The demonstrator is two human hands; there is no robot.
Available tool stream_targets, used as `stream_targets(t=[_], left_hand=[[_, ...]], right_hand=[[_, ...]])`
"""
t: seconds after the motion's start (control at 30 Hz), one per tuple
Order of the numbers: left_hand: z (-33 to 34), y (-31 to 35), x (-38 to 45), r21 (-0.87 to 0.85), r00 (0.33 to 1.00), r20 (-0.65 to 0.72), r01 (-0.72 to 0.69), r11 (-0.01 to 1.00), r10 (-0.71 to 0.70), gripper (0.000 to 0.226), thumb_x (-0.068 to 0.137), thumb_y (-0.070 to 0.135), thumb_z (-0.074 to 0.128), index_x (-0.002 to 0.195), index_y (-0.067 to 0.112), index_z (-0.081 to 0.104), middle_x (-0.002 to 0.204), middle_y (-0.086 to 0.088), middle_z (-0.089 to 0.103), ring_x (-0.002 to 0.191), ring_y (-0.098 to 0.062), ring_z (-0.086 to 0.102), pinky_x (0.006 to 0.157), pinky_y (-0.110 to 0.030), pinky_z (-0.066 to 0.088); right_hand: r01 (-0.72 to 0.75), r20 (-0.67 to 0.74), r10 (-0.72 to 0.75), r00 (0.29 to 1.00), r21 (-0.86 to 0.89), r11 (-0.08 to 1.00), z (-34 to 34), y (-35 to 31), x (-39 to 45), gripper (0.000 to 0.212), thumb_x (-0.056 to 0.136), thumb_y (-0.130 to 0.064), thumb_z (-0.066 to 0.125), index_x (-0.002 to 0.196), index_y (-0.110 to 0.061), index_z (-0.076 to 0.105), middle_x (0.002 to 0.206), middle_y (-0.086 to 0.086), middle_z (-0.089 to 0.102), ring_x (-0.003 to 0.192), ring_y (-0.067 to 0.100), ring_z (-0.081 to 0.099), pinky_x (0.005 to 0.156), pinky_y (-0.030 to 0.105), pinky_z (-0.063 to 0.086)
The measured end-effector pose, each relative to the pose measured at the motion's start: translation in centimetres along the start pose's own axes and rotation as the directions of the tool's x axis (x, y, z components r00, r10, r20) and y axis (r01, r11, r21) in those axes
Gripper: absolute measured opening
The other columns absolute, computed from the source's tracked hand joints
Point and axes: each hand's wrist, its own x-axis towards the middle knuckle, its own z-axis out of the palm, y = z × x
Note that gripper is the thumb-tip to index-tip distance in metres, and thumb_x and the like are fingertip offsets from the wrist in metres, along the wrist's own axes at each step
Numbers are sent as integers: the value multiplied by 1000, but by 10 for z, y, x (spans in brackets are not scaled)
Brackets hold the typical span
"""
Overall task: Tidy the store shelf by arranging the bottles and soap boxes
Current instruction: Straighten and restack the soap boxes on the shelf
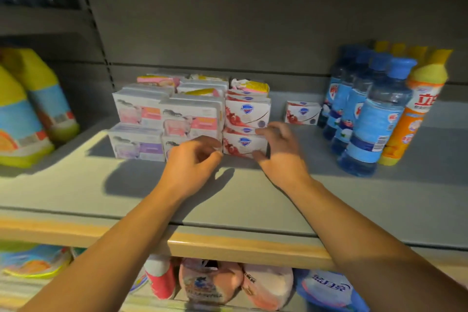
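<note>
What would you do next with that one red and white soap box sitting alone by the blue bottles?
Probably reach the right hand over and bring the lone soap box to the red and white stack. It stands apart, in the gap beside the blue bottles, and both hands are already at that stack.

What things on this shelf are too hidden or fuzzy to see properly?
- Head view: bottom red soap box, its right end covered by the right hand.
- Soap boxes at the back, hidden behind the front stacks.
- Yellow bottles, cut off by the left edge.
- Blue bottle label print: blurred, unreadable.
</note>
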Motion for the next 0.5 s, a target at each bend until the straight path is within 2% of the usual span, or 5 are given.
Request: stream_targets(t=[0.13, 0.17, 0.27, 0.37, 0.5], left_hand=[[1, 0, -1, -34, 998, 55, -16, 999, 18, 13, 89, 26, 60, 97, 35, 66, 68, 12, 72, 73, 6, 66, 71, -15, 48], [1, -2, -2, -45, 998, 55, -10, 999, 12, 13, 90, 27, 60, 99, 34, 66, 69, 12, 72, 72, 6, 66, 72, -16, 48], [1, -3, -2, -86, 999, 39, 14, 996, -11, 15, 90, 28, 61, 104, 28, 67, 71, 11, 73, 71, 2, 68, 75, -23, 51], [1, -1, -3, -119, 1000, 27, 19, 993, -15, 17, 90, 29, 62, 106, 26, 67, 75, 10, 73, 70, 0, 69, 74, -24, 52], [0, 3, -7, -274, 998, 54, 46, 961, -32, 31, 85, 32, 72, 115, 26, 63, 94, 10, 75, 80, -2, 72, 71, -23, 56]], right_hand=[[-8, -76, 17, 997, 116, 993, -1, 0, -4, 30, 88, -12, 66, 116, -21, 57, 122, 5, 55, 105, 25, 57, 85, 38, 53], [-35, -84, 49, 995, 162, 986, -2, 0, -4, 26, 89, -11, 65, 111, -23, 57, 117, 4, 58, 100, 22, 59, 80, 35, 54], [-115, -104, 163, 981, 360, 926, -11, 3, -5, 23, 89, -10, 67, 96, -29, 57, 110, 0, 61, 92, 11, 62, 64, 14, 50], [-200, -39, 297, 954, 657, 727, -30, 1, -6, 23, 86, -7, 69, 86, -29, 64, 104, -2, 67, 83, 7, 69, 54, 13, 51], [-241, 165, 192, 967, 831, 501, -42, -6, -10, 17, 76, -14, 70, 82, -30, 70, 96, 2, 74, 87, 22, 73, 62, 28, 56]])
